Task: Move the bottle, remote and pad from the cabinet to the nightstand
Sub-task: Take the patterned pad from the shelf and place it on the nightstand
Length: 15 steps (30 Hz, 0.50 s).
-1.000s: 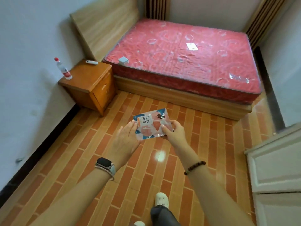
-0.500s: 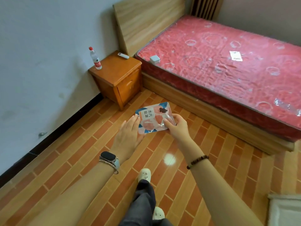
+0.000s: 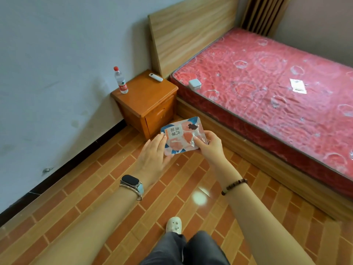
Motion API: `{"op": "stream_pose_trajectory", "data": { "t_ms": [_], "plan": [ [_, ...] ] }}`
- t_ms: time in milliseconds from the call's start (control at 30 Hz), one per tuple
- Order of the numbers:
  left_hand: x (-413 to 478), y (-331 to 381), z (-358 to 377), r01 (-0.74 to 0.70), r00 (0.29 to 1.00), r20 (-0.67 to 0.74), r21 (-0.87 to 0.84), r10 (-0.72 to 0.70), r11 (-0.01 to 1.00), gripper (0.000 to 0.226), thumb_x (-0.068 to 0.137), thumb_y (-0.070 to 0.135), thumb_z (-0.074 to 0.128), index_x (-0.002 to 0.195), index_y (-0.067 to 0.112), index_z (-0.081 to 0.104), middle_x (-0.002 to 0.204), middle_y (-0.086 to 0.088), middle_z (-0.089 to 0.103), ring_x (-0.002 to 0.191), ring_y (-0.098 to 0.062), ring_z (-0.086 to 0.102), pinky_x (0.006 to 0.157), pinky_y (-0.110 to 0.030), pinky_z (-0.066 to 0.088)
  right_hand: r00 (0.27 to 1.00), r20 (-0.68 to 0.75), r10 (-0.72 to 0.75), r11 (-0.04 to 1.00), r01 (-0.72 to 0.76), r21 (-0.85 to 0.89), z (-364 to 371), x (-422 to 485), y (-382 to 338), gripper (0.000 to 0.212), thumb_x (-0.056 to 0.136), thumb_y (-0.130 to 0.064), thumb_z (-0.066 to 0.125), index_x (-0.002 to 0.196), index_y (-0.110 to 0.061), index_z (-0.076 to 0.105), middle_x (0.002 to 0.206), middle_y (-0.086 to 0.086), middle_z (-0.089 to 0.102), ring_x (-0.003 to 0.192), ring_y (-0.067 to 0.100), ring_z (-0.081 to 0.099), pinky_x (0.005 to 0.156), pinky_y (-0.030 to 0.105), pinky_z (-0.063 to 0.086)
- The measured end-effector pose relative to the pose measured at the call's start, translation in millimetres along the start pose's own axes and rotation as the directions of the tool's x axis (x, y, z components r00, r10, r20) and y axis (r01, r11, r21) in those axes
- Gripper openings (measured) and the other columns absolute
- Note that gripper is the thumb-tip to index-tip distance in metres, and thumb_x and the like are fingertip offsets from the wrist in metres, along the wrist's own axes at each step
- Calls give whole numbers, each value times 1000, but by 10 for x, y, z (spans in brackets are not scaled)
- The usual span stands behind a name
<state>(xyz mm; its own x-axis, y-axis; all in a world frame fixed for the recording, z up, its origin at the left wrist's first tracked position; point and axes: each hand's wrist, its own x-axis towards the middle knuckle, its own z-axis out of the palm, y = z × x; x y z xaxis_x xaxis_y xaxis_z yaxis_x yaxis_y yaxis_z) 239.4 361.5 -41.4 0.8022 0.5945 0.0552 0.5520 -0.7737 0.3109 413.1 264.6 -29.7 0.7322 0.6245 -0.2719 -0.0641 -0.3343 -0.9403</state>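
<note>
Orange and brown tiles laid like bricks cover the floor (image 3: 91, 190), and they shine, with one bright spot of light between the arms. On the left stands a pale grey wall (image 3: 57, 69) with a black strip along its foot. A wooden nightstand (image 3: 147, 96) sits in the corner, touching the wall, just beside the bed. The bed has a light wooden headboard (image 3: 191, 33) and a red mattress (image 3: 257, 108) that is wrapped in clear plastic. A small white box (image 3: 194, 84) lies on the near corner of the mattress, and a white slip of paper (image 3: 298, 85) lies farther along it.

The bottle (image 3: 120, 81) stands upright on the nightstand, at the corner next to the wall; it is clear, with a red cap and a red label. The remote (image 3: 155, 77) is white and lies flat at the back edge of the same top, near the headboard, well apart from the bottle.

The pad (image 3: 181, 138) is a flat, glossy packet with pink shapes, dark blue corners and a white label with printed characters. It is in the air above the floor, in front of the nightstand. The right hand (image 3: 209, 145) pinches its right edge between thumb and fingers. The left hand (image 3: 154, 157) has its fingers straight, and the fingertips touch the left edge of the packet. The left wrist wears a watch (image 3: 131, 182), the right wrist a bracelet of dark beads (image 3: 234, 186). Below, grey trousers (image 3: 183, 249) and one white shoe (image 3: 173, 224) are visible.
</note>
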Motion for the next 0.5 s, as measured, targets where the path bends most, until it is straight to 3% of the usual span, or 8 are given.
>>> {"op": "stream_pose_trajectory", "data": {
  "t_ms": [233, 400, 500],
  "plan": [
    [677, -353, -94, 25, 999, -24, 63, -24, 998, 66, 97, 49, 40, 147, 10, 22, 153, -9, 28, 141, -19, 25, 113, -33, 22, 999, 33, -7, 1000, 7, -24, 266, 701, -293, 22, 93, -23, 63, 113, -17, 59, 107, 0, 68, 94, 14, 69, 78, 29, 59],
    [1153, -526, -136, 64, 998, -29, 89, -62, 994, 66, 95, 48, 36, 145, 5, 26, 150, -12, 31, 139, -22, 30, 111, -38, 28, 996, 84, 10, 998, -5, -64, 439, 1317, -422, 19, 90, -28, 65, 108, -24, 61, 108, -1, 68, 99, 19, 67, 85, 42, 58],
    [1498, -603, -146, 98, 995, -38, 93, -95, 991, 69, 93, 50, 30, 145, 5, 26, 150, -13, 31, 139, -23, 30, 112, -39, 28, 993, 114, -10, 998, 16, -53, 509, 1706, -551, 18, 90, -27, 65, 108, -22, 62, 106, -1, 69, 97, 18, 68, 85, 43, 59]
  ]
}}
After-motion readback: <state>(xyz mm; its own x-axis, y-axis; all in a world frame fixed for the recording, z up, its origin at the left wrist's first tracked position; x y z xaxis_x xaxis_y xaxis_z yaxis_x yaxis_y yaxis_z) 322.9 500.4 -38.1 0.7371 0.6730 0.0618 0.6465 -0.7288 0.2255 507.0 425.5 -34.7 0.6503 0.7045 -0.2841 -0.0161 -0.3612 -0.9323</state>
